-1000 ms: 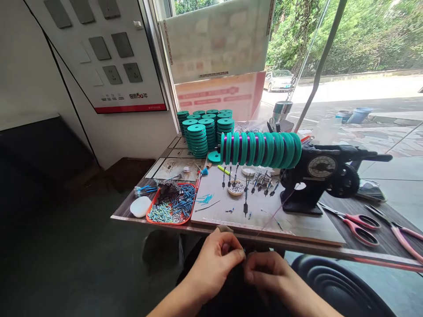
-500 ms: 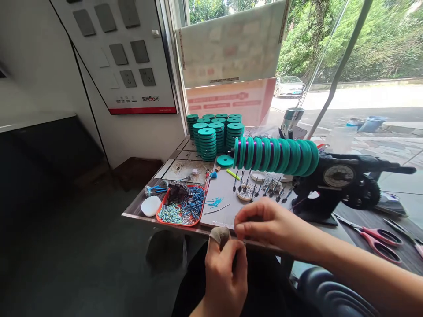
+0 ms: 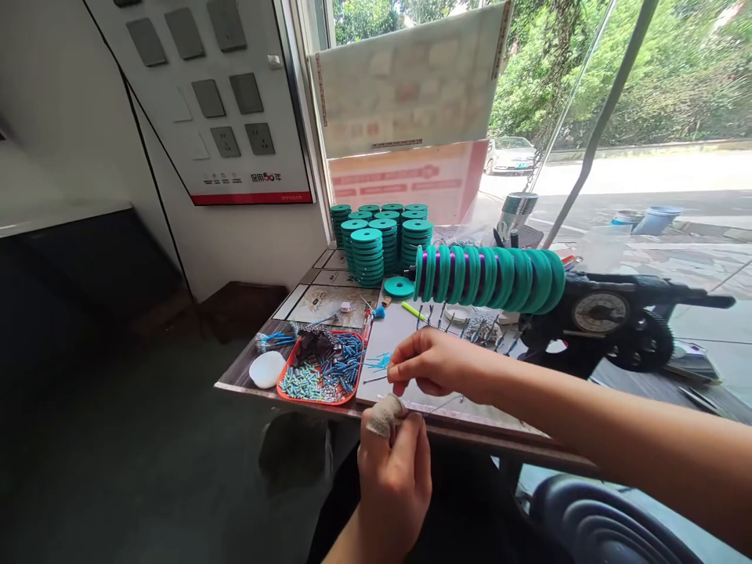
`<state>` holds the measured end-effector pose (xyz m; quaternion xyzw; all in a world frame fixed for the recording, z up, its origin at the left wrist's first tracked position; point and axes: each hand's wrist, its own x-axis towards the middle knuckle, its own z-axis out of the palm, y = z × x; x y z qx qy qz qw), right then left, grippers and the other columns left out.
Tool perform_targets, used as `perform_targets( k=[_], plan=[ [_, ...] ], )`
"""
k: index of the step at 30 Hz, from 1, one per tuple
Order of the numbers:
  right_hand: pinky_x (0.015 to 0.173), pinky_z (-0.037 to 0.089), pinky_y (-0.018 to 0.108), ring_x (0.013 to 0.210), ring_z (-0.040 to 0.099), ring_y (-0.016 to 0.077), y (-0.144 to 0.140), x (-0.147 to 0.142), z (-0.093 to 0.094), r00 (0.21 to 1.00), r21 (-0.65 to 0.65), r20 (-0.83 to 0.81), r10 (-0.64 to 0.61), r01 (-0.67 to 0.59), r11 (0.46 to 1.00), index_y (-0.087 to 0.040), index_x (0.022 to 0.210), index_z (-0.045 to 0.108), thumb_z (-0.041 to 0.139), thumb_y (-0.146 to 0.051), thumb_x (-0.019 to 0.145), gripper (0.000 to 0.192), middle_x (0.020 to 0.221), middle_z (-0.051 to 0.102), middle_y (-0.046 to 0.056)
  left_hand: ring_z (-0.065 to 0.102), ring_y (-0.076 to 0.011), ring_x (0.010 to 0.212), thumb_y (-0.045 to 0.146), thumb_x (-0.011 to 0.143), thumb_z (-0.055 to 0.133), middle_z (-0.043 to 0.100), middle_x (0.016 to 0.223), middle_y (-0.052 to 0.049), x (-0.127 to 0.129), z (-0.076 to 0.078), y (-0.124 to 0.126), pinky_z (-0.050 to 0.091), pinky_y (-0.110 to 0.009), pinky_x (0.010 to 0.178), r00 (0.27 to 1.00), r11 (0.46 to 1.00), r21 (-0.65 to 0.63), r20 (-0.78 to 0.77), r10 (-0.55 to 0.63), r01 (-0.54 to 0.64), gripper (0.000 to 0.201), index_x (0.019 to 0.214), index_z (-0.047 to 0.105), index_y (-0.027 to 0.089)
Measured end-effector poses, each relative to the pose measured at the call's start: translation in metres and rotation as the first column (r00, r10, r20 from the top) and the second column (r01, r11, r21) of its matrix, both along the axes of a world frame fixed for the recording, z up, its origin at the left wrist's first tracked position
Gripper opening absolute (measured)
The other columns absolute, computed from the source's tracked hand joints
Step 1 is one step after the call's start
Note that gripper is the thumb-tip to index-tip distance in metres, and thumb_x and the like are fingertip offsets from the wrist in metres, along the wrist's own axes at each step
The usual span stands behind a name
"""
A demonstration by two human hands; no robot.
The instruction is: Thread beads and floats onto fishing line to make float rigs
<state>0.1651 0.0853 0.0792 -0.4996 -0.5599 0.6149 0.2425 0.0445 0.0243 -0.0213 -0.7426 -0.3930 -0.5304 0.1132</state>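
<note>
My left hand is closed in a pinch at the table's front edge, with a beige cloth cover on one finger. From its fingertips a thin pale line runs out to the right. My right hand is just above, thumb and fingers pressed together; what they hold is too small to make out. Behind it, a white work board bears short light-blue pieces and a thin dark rod. Left of the board, a red-orange tray holds dark-blue springy parts, small pale-green tubes and metal bits.
A black winding machine carries a row of green spools. Stacked green spools stand by the window. A white round lid-like piece lies left of the tray; a yellow-green stick lies behind my right hand.
My right hand has moved left and slightly up, over my left hand's fingertips, and its forearm now covers the red-handled scissors. The thin line has come into view. My left hand stays nearly in place.
</note>
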Motion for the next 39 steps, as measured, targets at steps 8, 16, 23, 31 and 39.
perform_targets(
  k=[8, 16, 23, 31, 39],
  plan=[
    [0.035, 0.026, 0.018, 0.035, 0.035, 0.0034, -0.019, 0.002, -0.007, 0.998, 0.17, 0.064, -0.024, 0.013, 0.985, -0.014, 0.068, 0.057, 0.053, -0.015, 0.077, 0.01, 0.06, 0.06, -0.002, 0.057, -0.0187, 0.071, 0.002, 0.079, 0.051, 0.067, 0.076, -0.008, -0.009, 0.012, -0.003, 0.048, -0.028, 0.067, 0.945, 0.922, -0.214, 0.018, -0.326, 0.322, 0.02, 0.083, 0.066, 0.015],
    [0.061, 0.044, 0.029, 0.062, 0.058, 0.0156, -0.102, 0.052, -0.058, 0.843, 0.936, 0.297, -0.448, -0.349, -0.036, -0.015, 0.094, 0.064, 0.049, -0.003, 0.084, 0.022, 0.072, 0.066, 0.005, 0.043, -0.0066, 0.054, 0.016, 0.054, 0.075, 0.059, 0.063, 0.0, -0.006, 0.025, 0.003, 0.03, -0.018, 0.049, 0.47, -0.207, -0.424, 0.827, 0.309, 0.882, 0.012, 0.057, 0.064, 0.012],
    [0.05, 0.044, 0.028, 0.049, 0.058, 0.0142, -0.107, 0.034, -0.091, 0.857, 0.929, 0.294, -0.423, -0.36, -0.085, -0.012, 0.09, 0.067, 0.034, -0.006, 0.092, 0.033, 0.062, 0.067, 0.004, 0.041, -0.0038, 0.05, 0.019, 0.043, 0.081, 0.052, 0.054, 0.003, -0.003, 0.02, 0.0, 0.035, -0.016, 0.052, 0.421, -0.297, -0.314, 0.795, 0.437, 0.902, 0.024, 0.054, 0.062, 0.011],
    [0.045, 0.042, 0.02, 0.051, 0.055, 0.013, -0.115, 0.027, -0.109, 0.932, 0.339, -0.126, -0.34, 0.362, 0.868, -0.017, 0.068, 0.064, 0.06, -0.044, 0.08, 0.029, 0.055, 0.058, -0.001, 0.043, -0.0082, 0.059, 0.014, 0.055, 0.073, 0.05, 0.062, 0.002, -0.004, 0.026, -0.003, 0.032, -0.018, 0.052, 0.526, -0.268, -0.459, 0.795, 0.301, 0.847, 0.011, 0.056, 0.062, 0.014],
    [0.052, 0.038, 0.019, 0.056, 0.051, 0.0112, -0.107, 0.019, -0.052, 0.99, 0.652, 0.057, -0.13, 0.062, 0.756, -0.019, 0.069, 0.063, 0.049, -0.023, 0.081, 0.018, 0.063, 0.059, 0.0, 0.056, -0.0168, 0.075, 0.004, 0.076, 0.05, 0.056, 0.082, -0.006, -0.008, 0.014, -0.017, 0.046, -0.025, 0.069, 0.94, 0.863, -0.377, 0.069, -0.335, 0.335, 0.02, 0.077, 0.066, 0.015]
  ],
)
